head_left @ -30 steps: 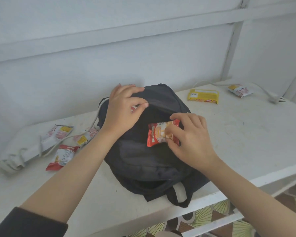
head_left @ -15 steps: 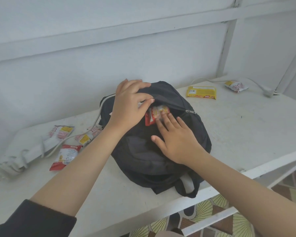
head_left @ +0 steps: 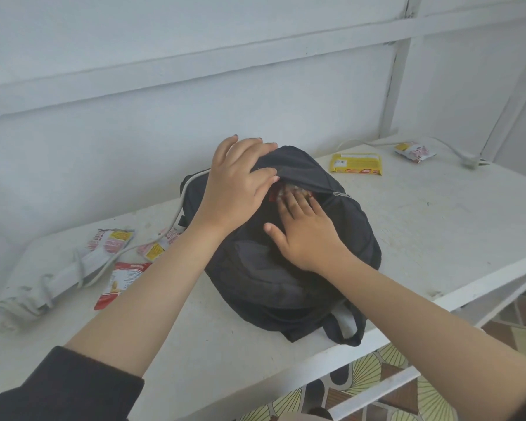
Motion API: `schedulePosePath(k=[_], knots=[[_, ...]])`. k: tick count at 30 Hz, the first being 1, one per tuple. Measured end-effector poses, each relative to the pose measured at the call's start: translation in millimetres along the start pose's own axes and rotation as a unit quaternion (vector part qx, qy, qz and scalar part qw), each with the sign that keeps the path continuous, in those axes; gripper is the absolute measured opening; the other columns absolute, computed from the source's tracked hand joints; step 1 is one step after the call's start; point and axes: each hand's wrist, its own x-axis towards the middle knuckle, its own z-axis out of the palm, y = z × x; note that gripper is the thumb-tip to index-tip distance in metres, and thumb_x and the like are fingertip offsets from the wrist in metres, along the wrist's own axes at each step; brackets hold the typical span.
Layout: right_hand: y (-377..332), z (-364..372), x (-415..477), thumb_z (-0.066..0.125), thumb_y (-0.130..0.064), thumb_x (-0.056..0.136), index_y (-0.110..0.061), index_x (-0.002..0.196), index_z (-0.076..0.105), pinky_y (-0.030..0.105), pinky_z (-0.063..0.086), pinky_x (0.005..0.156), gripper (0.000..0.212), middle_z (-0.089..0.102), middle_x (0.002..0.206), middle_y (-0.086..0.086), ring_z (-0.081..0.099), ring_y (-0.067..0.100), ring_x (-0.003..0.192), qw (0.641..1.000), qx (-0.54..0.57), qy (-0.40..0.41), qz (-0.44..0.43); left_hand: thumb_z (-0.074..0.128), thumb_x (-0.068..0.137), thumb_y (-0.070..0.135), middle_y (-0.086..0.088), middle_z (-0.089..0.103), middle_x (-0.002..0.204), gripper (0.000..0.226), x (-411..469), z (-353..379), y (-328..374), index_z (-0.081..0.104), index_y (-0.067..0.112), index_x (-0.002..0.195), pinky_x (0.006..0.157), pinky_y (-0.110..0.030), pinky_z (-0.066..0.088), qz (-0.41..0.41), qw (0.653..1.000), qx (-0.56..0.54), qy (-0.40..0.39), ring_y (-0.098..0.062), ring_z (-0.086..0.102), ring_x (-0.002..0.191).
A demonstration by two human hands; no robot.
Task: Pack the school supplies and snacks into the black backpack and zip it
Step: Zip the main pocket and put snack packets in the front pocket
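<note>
Fingers of the right hand (head_left: 307, 235), held straight and grasping nothing, press a red snack packet (head_left: 276, 194) into the unzipped opening of the black backpack (head_left: 301, 287), where the packet sits half hidden under the zipper edge. Left hand (head_left: 234, 189) lies spread over the backpack's top, thumb along the lip of the opening, fingers flat rather than curled. Backpack rests on the white table (head_left: 438, 226), a yellow packet (head_left: 356, 164) just behind it and a red-and-white packet (head_left: 119, 284) well off to its left.

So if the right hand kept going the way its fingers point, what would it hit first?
The red snack packet in the open zip of the black backpack; the right hand seems to touch it.
</note>
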Motion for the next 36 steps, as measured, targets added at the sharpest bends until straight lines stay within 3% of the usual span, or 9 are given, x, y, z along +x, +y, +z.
schedulePosePath(k=[7, 11, 14, 16, 21, 25, 29, 32, 36], knots=[[8, -3, 21, 0.016, -0.049, 0.099, -0.009, 0.150, 0.015, 0.035, 0.009, 0.115, 0.065, 0.018, 0.157, 0.011, 0.016, 0.025, 0.144, 1.000, -0.002, 0.006, 0.011, 0.068, 0.084, 0.014, -0.005, 0.068, 0.108, 0.012, 3, -2, 1, 0.073, 0.011, 0.074, 0.095, -0.041, 0.036, 0.003, 1.000, 0.000, 0.012, -0.021, 0.051, 0.104], [2, -5, 13, 0.008, -0.051, 0.092, -0.005, 0.146, 0.029, 0.039, 0.013, 0.116, 0.074, 0.025, 0.154, 0.014, 0.022, 0.028, 0.143, 0.999, 0.015, 0.029, -0.016, 0.067, 0.085, 0.016, -0.005, 0.068, 0.107, 0.013, -1, -1, -1, 0.072, 0.011, 0.073, 0.093, -0.041, 0.038, -0.017, 1.000, -0.007, 0.006, -0.022, 0.051, 0.103], [0, 2, -10, 0.029, -0.033, 0.091, -0.003, 0.108, 0.066, 0.042, 0.046, 0.098, 0.051, 0.061, 0.123, 0.019, 0.058, 0.033, 0.114, 0.991, 0.040, 0.103, -0.075, 0.067, 0.083, 0.018, -0.004, 0.068, 0.106, 0.012, -10, 2, -1, 0.072, 0.013, 0.073, 0.093, -0.038, 0.036, -0.050, 0.998, -0.019, -0.017, -0.021, 0.051, 0.102], [2, 4, -29, 0.039, -0.026, 0.090, -0.007, 0.083, 0.071, 0.039, 0.054, 0.074, 0.038, 0.070, 0.091, 0.011, 0.067, 0.029, 0.084, 0.982, 0.092, 0.145, -0.084, 0.069, 0.081, 0.019, -0.003, 0.067, 0.107, 0.009, -21, 3, 3, 0.072, 0.015, 0.073, 0.094, -0.035, 0.034, -0.078, 0.995, -0.039, -0.038, -0.020, 0.051, 0.102], [5, -4, -56, 0.050, -0.024, 0.089, -0.014, 0.092, 0.073, 0.026, 0.054, 0.060, 0.026, 0.070, 0.072, -0.002, 0.064, 0.013, 0.063, 0.958, 0.172, 0.218, -0.075, 0.068, 0.077, 0.025, -0.002, 0.065, 0.112, 0.016, -50, -3, 16, 0.074, 0.019, 0.090, 0.096, -0.033, 0.035, -0.161, 0.977, -0.077, -0.118, -0.020, 0.050, 0.108], [4, -15, -41, 0.053, -0.019, 0.086, -0.012, 0.093, 0.071, 0.027, 0.049, 0.069, 0.020, 0.068, 0.083, 0.000, 0.061, 0.017, 0.077, 0.934, 0.158, 0.310, -0.083, 0.077, 0.074, 0.025, -0.005, 0.062, 0.118, 0.023, -76, -20, 23, 0.074, 0.017, 0.096, 0.092, -0.039, 0.042, -0.256, 0.949, -0.107, -0.154, -0.021, 0.047, 0.113], [-7, -25, -8, 0.052, -0.021, 0.086, -0.015, 0.101, 0.069, 0.023, 0.032, 0.085, 0.024, 0.067, 0.099, 0.001, 0.057, 0.019, 0.096, 0.942, 0.136, 0.298, -0.075, 0.078, 0.073, 0.024, -0.002, 0.062, 0.119, 0.019, -99, -32, 32, 0.075, 0.019, 0.090, 0.093, -0.029, 0.036, -0.318, 0.927, -0.120, -0.161, -0.020, 0.049, 0.115], [-18, -30, 20, 0.054, -0.023, 0.089, -0.025, 0.129, 0.054, 0.037, 0.030, 0.104, 0.039, 0.054, 0.133, 0.003, 0.046, 0.023, 0.124, 0.981, 0.098, 0.147, -0.075, 0.077, 0.074, 0.021, -0.001, 0.064, 0.116, 0.015, -111, -35, 40, 0.075, 0.019, 0.089, 0.094, -0.016, 0.026, -0.351, 0.914, -0.129, -0.157, -0.011, 0.048, 0.112], [-21, -26, 52, 0.058, -0.022, 0.087, -0.040, 0.145, 0.025, 0.046, 0.004, 0.117, 0.069, 0.015, 0.158, 0.002, 0.009, 0.023, 0.145, 0.989, -0.007, -0.025, -0.143, 0.074, 0.077, 0.023, 0.000, 0.066, 0.113, 0.010, -119, -34, 42, 0.075, 0.020, 0.087, 0.092, -0.013, 0.023, -0.378, 0.901, -0.136, -0.163, -0.013, 0.052, 0.110]])
